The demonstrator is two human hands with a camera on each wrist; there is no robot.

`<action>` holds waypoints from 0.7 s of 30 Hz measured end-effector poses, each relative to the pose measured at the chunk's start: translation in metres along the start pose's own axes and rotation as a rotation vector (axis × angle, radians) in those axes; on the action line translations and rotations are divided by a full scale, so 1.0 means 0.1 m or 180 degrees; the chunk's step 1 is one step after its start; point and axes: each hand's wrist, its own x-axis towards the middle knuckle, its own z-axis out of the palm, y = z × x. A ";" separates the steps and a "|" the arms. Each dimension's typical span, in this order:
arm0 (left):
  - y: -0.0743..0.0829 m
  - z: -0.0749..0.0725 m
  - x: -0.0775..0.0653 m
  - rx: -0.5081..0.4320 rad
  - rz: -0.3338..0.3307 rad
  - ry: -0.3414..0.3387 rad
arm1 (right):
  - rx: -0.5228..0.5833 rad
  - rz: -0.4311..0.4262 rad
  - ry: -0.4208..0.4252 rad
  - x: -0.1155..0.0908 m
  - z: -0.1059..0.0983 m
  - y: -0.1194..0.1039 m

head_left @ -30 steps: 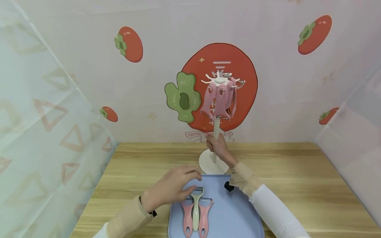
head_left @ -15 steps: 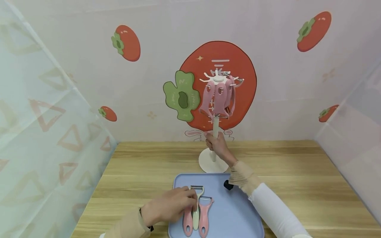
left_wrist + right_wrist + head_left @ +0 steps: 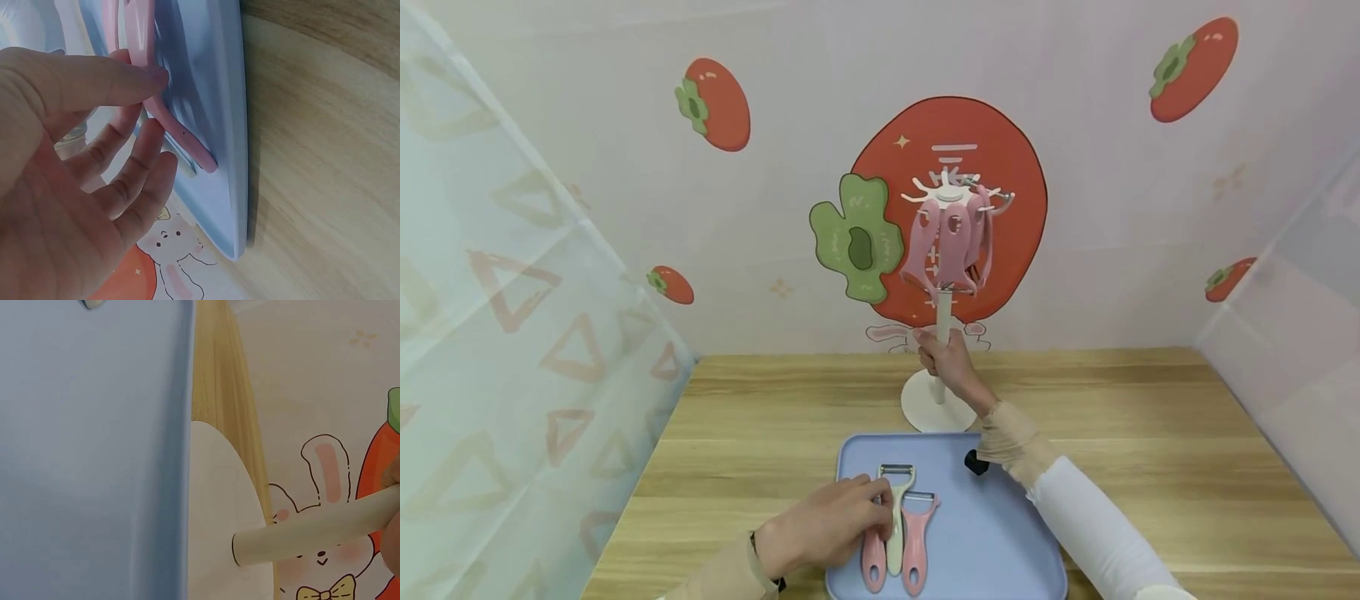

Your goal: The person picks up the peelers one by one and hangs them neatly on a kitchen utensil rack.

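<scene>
Three peelers lie side by side on a blue tray [image 3: 1000, 533] in the head view. My left hand [image 3: 831, 521] reaches over the left pink peeler [image 3: 874, 567], covering its upper part. In the left wrist view, thumb and fingertips pinch this pink peeler [image 3: 140, 31] at its neck. Right beside the fingers is a cream peeler [image 3: 895, 554], and further right another pink peeler [image 3: 914, 554]. My right hand [image 3: 951, 364] grips the post of a white stand [image 3: 944, 312] behind the tray. Several pink peelers [image 3: 953, 246] hang from the hooks on its top.
The stand's round base [image 3: 925, 404] sits just behind the tray's far edge on a wooden table [image 3: 760, 442]. A printed cloth backdrop [image 3: 805, 92] rises behind and along both sides. A small black piece [image 3: 976, 462] shows by the right wrist, over the tray.
My left hand has come down from above the peelers' heads onto the left pink peeler, its fingers closing in around it. The right hand keeps its grip on the post.
</scene>
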 end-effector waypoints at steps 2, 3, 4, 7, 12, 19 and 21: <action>0.01 0.00 0.00 -0.0012 -0.0026 -0.0032 | -0.0008 -0.0012 0.0000 0.00 0.00 0.00; 0.01 0.00 0.00 -0.0023 -0.0039 -0.0045 | -0.0001 -0.0019 0.0003 0.00 -0.01 0.00; 0.01 0.00 0.00 -0.0035 -0.0052 -0.0064 | 0.0001 -0.0025 0.0007 0.00 0.00 0.00; 0.01 0.01 -0.02 -0.0037 -0.0086 -0.0113 | 0.0016 -0.0030 0.0022 0.01 0.00 0.00; 0.01 0.04 -0.06 0.0007 -0.0044 -0.0115 | 0.0028 0.0000 -0.0002 0.01 0.01 -0.02; 0.01 0.02 -0.08 0.0038 0.0008 -0.0045 | 0.0006 0.0011 0.0041 0.00 0.00 -0.01; 0.01 0.00 -0.09 0.0039 0.0018 -0.0028 | 0.0029 0.0036 0.0056 0.00 0.00 -0.01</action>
